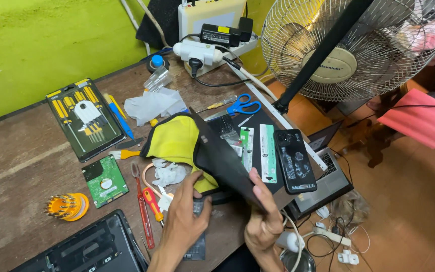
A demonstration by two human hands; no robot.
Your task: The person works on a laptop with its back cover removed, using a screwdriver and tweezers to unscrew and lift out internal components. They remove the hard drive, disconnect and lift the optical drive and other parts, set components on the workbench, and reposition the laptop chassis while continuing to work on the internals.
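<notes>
Left hand (183, 219): we see it resting fingers-down on a small dark keyboard panel (197, 242), gripping nothing.
Right hand (262, 216): thumb pinches the lower edge of a thin black flat sheet (222, 153).
Sheet: matte, tilted, raised over the brown wooden table (21, 161), covering a yellow-and-black pouch (174, 141).

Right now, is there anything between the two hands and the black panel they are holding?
Nothing visible. The right hand grips the lower edge of the black panel directly, thumb on top. The left hand reaches under it beside the yellow cloth; its fingertips are hidden.
</notes>
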